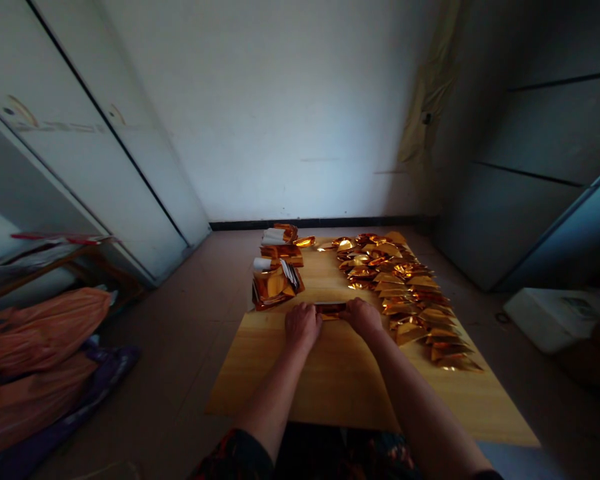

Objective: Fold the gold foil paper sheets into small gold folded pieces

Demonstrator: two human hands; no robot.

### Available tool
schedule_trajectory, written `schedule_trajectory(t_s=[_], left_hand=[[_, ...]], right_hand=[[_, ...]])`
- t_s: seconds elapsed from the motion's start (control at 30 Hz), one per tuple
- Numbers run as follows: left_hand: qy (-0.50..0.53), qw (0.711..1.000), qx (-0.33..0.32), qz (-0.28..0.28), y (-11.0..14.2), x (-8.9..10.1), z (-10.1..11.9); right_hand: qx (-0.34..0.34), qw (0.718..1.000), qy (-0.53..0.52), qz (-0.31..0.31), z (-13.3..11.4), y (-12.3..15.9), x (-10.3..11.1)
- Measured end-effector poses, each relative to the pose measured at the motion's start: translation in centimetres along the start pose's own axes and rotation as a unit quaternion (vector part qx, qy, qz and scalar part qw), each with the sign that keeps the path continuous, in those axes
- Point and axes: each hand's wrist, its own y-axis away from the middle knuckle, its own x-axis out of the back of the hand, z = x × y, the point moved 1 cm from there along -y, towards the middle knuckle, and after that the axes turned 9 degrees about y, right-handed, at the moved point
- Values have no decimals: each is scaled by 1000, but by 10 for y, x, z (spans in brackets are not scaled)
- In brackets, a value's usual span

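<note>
Both my hands rest side by side near the middle of a pale wooden board [340,380]. My left hand [303,325] and my right hand [364,317] grip the two ends of a small piece of gold foil [331,309], and my fingers hide most of it. To the right of my right hand, many folded gold foil triangles [405,293] lie overlapping in long rows. Beyond my left hand stand stacks of gold foil [275,283], with small white paper rolls [274,235] on them.
The board lies low, near the tiled floor [170,347], and a dark skirting runs along the white wall behind it. Orange sacks [35,353] and a purple bag [107,373] lie to the left, beside white cupboard doors. A white box [555,319] stands to the right.
</note>
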Motion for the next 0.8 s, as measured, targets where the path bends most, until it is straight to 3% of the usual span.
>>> schedule_trajectory(t_s=[0.5, 0.67, 0.8], left_hand=[[1, 999, 38, 28, 4, 1, 3], [2, 997, -14, 81, 11, 2, 6], [-2, 996, -51, 73, 10, -2, 8]], right_hand=[[-23, 999, 16, -26, -5, -1, 3], [-21, 999, 24, 32, -6, 3, -1], [16, 997, 30, 71, -10, 13, -6]])
